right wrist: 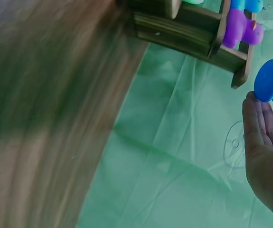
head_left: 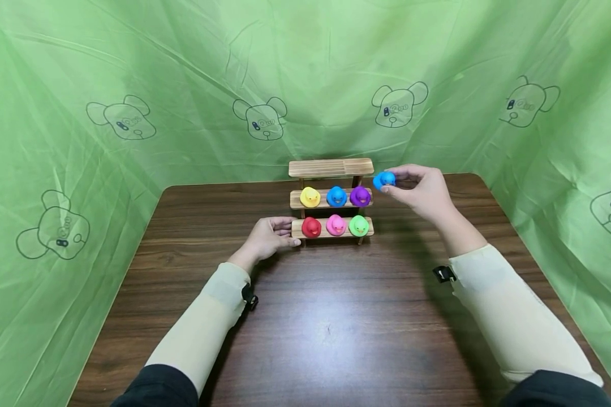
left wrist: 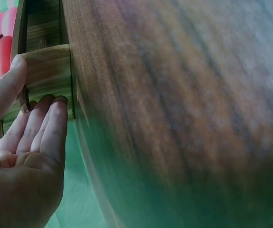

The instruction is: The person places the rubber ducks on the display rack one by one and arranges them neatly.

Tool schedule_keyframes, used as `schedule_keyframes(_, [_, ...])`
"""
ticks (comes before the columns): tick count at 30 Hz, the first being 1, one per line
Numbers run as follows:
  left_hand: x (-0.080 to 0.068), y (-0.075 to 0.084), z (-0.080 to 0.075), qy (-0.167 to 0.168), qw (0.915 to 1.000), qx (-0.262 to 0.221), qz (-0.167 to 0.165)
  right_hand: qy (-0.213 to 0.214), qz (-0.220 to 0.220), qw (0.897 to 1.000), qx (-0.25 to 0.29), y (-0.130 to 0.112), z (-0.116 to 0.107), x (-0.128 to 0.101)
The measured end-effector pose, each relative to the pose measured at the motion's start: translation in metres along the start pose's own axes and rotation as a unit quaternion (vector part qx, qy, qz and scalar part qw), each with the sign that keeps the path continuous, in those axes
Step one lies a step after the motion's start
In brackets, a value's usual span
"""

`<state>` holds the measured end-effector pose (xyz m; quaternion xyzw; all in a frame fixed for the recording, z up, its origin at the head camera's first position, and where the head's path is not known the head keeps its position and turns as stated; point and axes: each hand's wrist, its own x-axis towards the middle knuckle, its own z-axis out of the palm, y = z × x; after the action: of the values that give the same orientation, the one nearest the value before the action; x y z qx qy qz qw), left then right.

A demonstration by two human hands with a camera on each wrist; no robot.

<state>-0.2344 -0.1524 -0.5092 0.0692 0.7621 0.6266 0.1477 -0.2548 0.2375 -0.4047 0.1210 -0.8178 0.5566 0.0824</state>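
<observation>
My right hand point(head_left: 425, 191) pinches a blue rubber duck point(head_left: 384, 180) between thumb and fingers, raised just right of a three-tier wooden stand point(head_left: 331, 168). At the stand's lower left end, my left hand point(head_left: 266, 237) holds the bottom shelf, thumb at its front edge and fingers at its side. The bottom shelf bears a red duck point(head_left: 312, 227), a pink duck point(head_left: 336, 225) and a green duck point(head_left: 358, 226). On the middle shelf sit a yellow duck point(head_left: 310, 197), another blue duck point(head_left: 336, 196) and a purple duck point(head_left: 360, 196). No duck is on the top shelf.
The stand is at the back of a dark wooden table point(head_left: 326, 328). A green cloth point(head_left: 331, 68) with printed bear heads hangs behind and along both sides. Black clips point(head_left: 444, 274) show at both sleeves.
</observation>
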Motion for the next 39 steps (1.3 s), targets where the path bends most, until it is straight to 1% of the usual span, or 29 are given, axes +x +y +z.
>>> schedule_keyframes(8, [0.000, 0.000, -0.001, 0.003, 1.0000, 0.002, -0.001, -0.009, -0.007, 1.000, -0.025, -0.018, 0.022, 0.020])
schedule_keyframes(12, [0.000, -0.001, -0.003, 0.004, 1.0000, 0.004, -0.001, -0.018, -0.008, 0.999, -0.050, -0.028, 0.035, 0.033])
schedule_keyframes(18, [0.000, 0.000, -0.002, 0.004, 1.0000, 0.008, -0.002, -0.046, -0.004, 0.996, -0.079, -0.044, 0.058, 0.051])
schedule_keyframes(22, [0.000, 0.000, -0.001, 0.001, 1.0000, 0.004, 0.001, -0.067, -0.011, 0.992, -0.103, -0.053, 0.073, 0.060])
schedule_keyframes(31, [0.000, 0.002, -0.001, 0.006, 0.9999, 0.011, -0.001, -0.109, -0.015, 0.985, -0.131, -0.065, 0.100, 0.079])
schedule_keyframes(39, [0.001, 0.001, -0.002, 0.006, 0.9999, 0.013, -0.003, -0.137, 0.001, 0.979, -0.149, -0.069, 0.118, 0.088])
